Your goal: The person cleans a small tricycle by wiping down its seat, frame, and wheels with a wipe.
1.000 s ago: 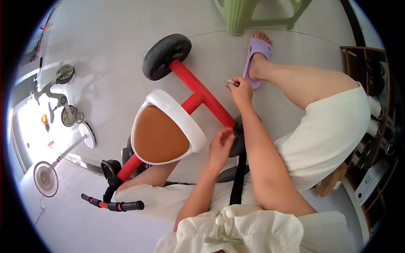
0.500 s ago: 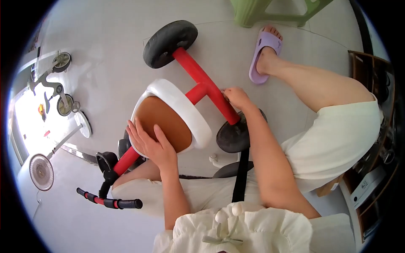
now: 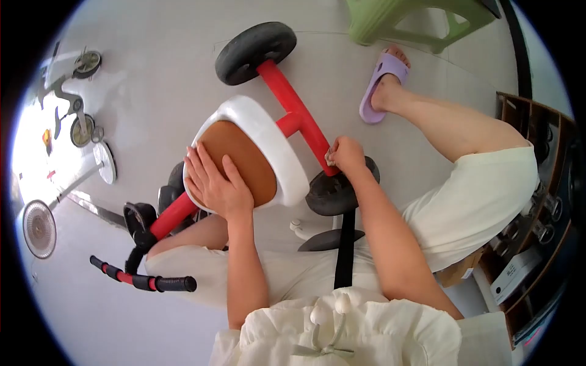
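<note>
A child's red tricycle lies tipped over in front of my legs, its red rear bar (image 3: 284,91) running between two black wheels. My left hand (image 3: 221,188) rests with fingers outstretched on the brown pad (image 3: 250,152) of the white seat (image 3: 287,161). At the lower end of the rear bar, close to the near wheel (image 3: 332,195), my right hand (image 3: 349,155) is closed around a small, crumpled greyish cloth (image 3: 330,157) pressed to the red tube. The hand partly hides the cloth. The black-and-red handlebar (image 3: 143,281) points to the lower left.
A green plastic stool (image 3: 366,21) stands at the top. A foot in a purple slipper (image 3: 370,100) is planted below it. On the right is a wooden shelf (image 3: 552,171) with glassware and boxes. A white fan (image 3: 40,229) and a grey balance bike (image 3: 70,100) are on the left.
My right hand has slid down the rear bar toward the near wheel, and the cloth shows more. My left hand stays on the seat pad. The whole view has shifted slightly.
</note>
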`<action>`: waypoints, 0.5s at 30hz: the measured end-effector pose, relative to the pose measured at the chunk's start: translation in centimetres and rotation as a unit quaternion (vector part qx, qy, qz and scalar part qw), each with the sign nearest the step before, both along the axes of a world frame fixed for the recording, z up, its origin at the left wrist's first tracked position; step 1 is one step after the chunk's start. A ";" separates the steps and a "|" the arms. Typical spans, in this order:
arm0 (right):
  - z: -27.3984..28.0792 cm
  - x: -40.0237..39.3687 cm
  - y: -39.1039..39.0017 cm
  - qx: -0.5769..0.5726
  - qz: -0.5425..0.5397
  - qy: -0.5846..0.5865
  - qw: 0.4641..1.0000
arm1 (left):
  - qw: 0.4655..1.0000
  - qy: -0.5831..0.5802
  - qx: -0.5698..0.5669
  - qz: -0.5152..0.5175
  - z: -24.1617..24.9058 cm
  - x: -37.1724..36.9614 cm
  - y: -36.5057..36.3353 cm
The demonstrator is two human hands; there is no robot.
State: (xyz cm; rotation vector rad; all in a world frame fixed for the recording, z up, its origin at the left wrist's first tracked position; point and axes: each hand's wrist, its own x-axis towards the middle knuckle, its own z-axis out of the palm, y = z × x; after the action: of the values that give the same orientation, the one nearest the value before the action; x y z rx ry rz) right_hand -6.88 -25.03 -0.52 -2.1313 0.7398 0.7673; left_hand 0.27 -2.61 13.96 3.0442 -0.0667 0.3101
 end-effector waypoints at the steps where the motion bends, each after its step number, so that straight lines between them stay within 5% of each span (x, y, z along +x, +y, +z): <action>1: -0.1 0.3 0.1 0.001 0.011 0.001 1.000 | 1.000 0.001 0.001 0.011 0.0 0.0 0.0; 4: -0.9 2.0 0.7 0.010 -0.058 -0.095 0.994 | 1.000 -0.024 0.000 -0.012 -0.1 0.1 -0.1; 6: -1.1 3.4 1.5 0.152 -0.228 -0.159 0.948 | 1.000 -0.026 -0.006 -0.006 0.0 0.1 -0.3; 9: 0.4 3.2 0.6 0.131 -0.159 -0.166 0.964 | 0.999 -0.032 -0.012 -0.007 -0.2 -0.2 0.2; 15: -1.4 0.1 -2.1 0.000 0.091 0.007 0.996 | 1.000 -0.026 -0.011 0.001 -0.2 -0.1 0.0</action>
State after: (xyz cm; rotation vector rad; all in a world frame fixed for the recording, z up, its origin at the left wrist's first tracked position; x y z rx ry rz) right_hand -6.74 -27.13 -1.96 -2.2156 0.5584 0.8793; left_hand 0.12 -2.61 13.75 3.0143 -0.0634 0.3889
